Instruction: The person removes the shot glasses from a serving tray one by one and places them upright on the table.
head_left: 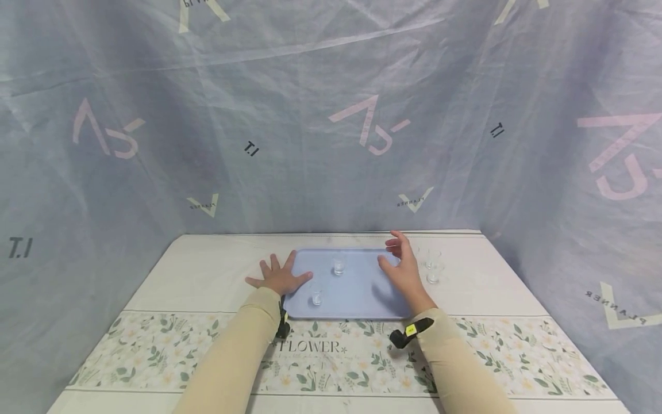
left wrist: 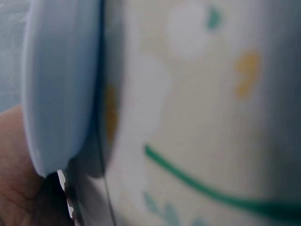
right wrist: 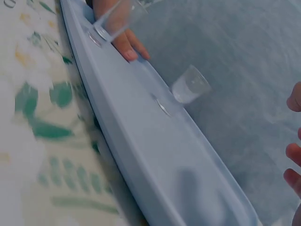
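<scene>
A light blue tray (head_left: 357, 296) lies on the table with two small clear glasses on it. One glass (head_left: 338, 268) stands toward the back middle, the other glass (head_left: 317, 298) near the front left. My left hand (head_left: 279, 279) rests with spread fingers at the tray's left edge, thumb over the rim. Above the tray's right side is my right hand (head_left: 405, 270), fingers loosely bent and nothing between them. In the right wrist view, its fingertips (right wrist: 294, 153) show at the right edge, apart from the tray. The left wrist view shows mostly tray rim (left wrist: 61, 84) and blurred cloth.
Several more clear glasses (head_left: 433, 273) stand close together on the table right of the tray. A floral tablecloth band (head_left: 207, 351) runs along the front. Grey-blue printed curtain (head_left: 310, 144) encloses the back and sides.
</scene>
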Demonstrator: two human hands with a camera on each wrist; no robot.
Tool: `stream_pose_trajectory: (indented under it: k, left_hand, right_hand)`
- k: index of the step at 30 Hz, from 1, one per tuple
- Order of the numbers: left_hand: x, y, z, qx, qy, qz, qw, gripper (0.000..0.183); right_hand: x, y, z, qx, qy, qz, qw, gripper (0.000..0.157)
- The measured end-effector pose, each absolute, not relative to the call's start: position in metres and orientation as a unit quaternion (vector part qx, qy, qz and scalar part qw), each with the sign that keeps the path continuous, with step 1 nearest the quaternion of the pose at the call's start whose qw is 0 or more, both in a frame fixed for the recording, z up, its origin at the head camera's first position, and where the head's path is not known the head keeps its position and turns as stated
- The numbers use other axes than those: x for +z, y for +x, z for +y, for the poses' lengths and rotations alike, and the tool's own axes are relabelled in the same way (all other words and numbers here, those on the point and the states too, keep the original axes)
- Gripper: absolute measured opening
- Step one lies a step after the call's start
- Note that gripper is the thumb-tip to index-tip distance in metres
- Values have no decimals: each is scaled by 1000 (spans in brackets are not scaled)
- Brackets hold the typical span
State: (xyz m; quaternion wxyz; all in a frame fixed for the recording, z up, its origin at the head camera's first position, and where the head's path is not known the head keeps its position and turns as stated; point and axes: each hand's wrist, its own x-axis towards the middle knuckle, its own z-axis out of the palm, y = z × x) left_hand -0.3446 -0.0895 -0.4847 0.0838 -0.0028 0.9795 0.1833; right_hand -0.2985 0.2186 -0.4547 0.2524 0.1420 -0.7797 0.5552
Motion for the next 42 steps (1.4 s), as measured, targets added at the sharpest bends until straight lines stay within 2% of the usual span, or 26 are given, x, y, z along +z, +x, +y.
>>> stream_pose_trajectory:
  k: [4, 12, 26, 42]
  left_hand:
    - [-483, -344, -89, 185, -3, 979, 85, 94]
    - [-486, -345, -91, 186, -5, 979, 83, 95]
    - [-495, -355, -94, 182, -11, 979, 88, 95]
    - [-495, -355, -91, 182, -13, 979, 88, 97]
  right_hand:
    - [-454, -300, 206, 556, 151, -780, 245, 67]
    - [-489, -335, 195, 569, 134, -786, 203, 75]
    - [-505, -350, 164, 588, 153, -783, 133, 80]
    - [-512, -354, 143, 551, 156, -808, 140, 76]
